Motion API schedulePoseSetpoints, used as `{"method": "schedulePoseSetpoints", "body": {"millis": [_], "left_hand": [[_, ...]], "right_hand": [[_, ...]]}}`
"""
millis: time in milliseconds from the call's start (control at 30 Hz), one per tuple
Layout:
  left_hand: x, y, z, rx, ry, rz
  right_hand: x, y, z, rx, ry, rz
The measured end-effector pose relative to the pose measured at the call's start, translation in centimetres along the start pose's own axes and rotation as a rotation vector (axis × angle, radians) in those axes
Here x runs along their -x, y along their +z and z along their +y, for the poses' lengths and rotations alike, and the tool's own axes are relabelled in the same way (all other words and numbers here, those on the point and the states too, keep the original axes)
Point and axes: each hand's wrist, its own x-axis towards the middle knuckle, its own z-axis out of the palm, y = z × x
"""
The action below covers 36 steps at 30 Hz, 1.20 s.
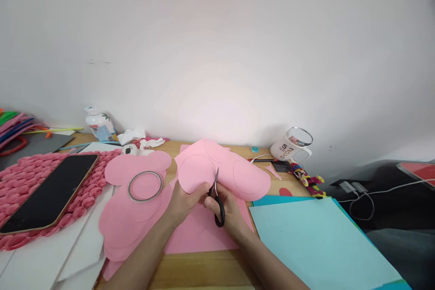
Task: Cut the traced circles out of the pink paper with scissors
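My left hand (185,201) grips the lower left edge of a pink paper sheet (224,170), which is raised above the desk and has rounded outlines drawn on it. In my right hand (231,210) is a pair of black-handled scissors (220,208), its blades pointing up at the paper beside a rounded lobe. Fingers of both hands nearly meet at the scissors, and how far the blades are apart is hard to see. More pink paper (200,235) lies flat below my hands. To the left, a silver ring (145,186) rests on stacked pink cutout shapes (125,222).
A phone (50,192) lies on a pink textured mat (23,172) at left. Along the wall stand a white bottle (100,124) and a white mug (290,147), with a small doll (307,181) beside the mug. Light blue paper (316,240) covers the right side.
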Motion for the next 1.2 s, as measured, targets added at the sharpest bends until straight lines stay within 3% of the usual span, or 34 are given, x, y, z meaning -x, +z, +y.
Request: {"method": "schedulePoseSetpoints", "body": {"millis": [567, 1000, 1200], "left_hand": [[0.12, 0.09, 0.12, 0.05, -0.044, -0.039], [-0.06, -0.14, -0.18, 0.044, -0.002, -0.059], [0.01, -0.16, -0.14, 0.048, -0.03, -0.079]], "right_hand": [[-0.01, 0.02, 0.3, -0.01, 0.002, 0.015], [-0.06, 0.25, -0.45, 0.035, 0.043, 0.033], [-0.08, 0.01, -0.23, 0.032, 0.026, -0.019]]}}
